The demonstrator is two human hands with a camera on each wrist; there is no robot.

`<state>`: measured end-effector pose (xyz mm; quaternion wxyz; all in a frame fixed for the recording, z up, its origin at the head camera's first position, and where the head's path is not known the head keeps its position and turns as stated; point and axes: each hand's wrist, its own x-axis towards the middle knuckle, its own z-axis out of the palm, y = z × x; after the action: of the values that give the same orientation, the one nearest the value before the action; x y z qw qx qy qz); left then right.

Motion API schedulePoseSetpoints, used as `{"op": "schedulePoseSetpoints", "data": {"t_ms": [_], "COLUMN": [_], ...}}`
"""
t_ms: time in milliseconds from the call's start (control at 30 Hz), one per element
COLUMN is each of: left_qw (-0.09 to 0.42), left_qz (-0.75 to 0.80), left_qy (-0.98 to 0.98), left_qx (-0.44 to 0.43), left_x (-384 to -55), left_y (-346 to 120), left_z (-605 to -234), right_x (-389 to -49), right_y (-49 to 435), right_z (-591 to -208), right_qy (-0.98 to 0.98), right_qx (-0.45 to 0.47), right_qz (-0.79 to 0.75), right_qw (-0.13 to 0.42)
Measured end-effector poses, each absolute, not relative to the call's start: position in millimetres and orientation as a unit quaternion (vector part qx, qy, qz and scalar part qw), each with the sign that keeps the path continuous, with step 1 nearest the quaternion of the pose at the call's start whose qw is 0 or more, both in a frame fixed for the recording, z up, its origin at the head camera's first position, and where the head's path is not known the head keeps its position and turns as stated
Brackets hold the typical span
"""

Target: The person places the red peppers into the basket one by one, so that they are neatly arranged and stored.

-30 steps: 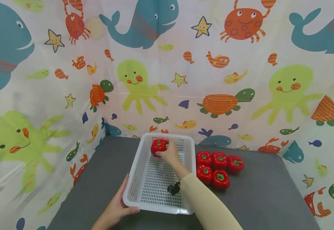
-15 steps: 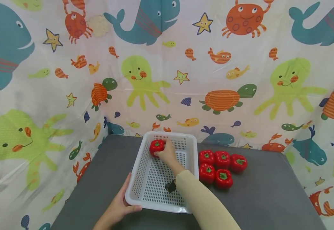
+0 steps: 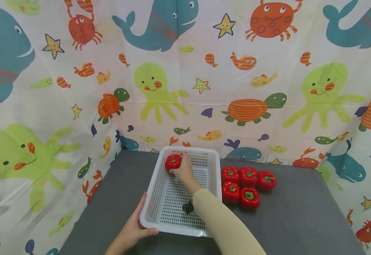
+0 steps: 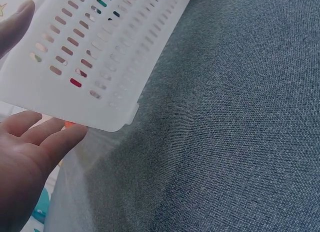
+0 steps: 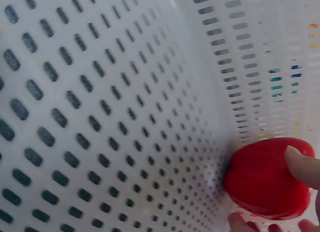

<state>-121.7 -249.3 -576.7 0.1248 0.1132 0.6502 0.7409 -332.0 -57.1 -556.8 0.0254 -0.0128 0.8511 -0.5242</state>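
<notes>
A red bell pepper (image 3: 173, 162) is in the far left corner of a white slotted plastic basket (image 3: 153, 225). My right hand (image 3: 183, 172) holds it, and in the right wrist view the thumb (image 5: 301, 168) lies on the pepper (image 5: 267, 179) close to the basket's floor and wall. With its thumb on the front rim and its fingers along the left side, my left hand (image 3: 131, 226) grips the near left corner. The left wrist view shows this hand (image 4: 30, 147) around the basket's corner (image 4: 75, 92).
Several more red bell peppers (image 3: 248, 177) stand in two rows on the grey table (image 3: 293, 209), just right of the basket. A curtain (image 3: 179, 88) printed with sea animals hangs behind and at both sides. A small black object (image 3: 187, 207) shows by the right wrist.
My right hand and the bell pepper have shifted slightly left inside the basket, towards its far left corner. The left hand keeps its grip, and the whole head view has moved a little.
</notes>
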Motion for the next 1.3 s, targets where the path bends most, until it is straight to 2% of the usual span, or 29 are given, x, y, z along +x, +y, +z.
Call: {"op": "schedulePoseSetpoints", "data": {"t_ms": [300, 833, 1067, 1300], "left_qw": [0.126, 0.133, 0.13, 0.128], "left_qz": [0.743, 0.744, 0.747, 0.749], "left_qy": [0.65, 0.648, 0.645, 0.643], "left_qx": [0.101, 0.09, 0.094, 0.095], "left_x": [-117.8, -111.2, -109.8, -110.4], "left_y": [-246.7, -246.3, -242.8, -243.6], "left_z": [-574.4, -576.7, -576.4, -577.0], "right_x": [-321.9, -264.3, -232.9, -206.0], "right_y": [-41.7, 20.5, 53.8, 86.3], "right_z": [-533.1, -481.8, -468.1, -470.1], "right_qy": [0.858, 0.814, 0.8, 0.799], "right_qx": [-0.01, -0.053, -0.082, -0.063], "right_qz": [-0.512, -0.577, -0.594, -0.596], "right_qw": [0.03, 0.022, -0.018, -0.058]}}
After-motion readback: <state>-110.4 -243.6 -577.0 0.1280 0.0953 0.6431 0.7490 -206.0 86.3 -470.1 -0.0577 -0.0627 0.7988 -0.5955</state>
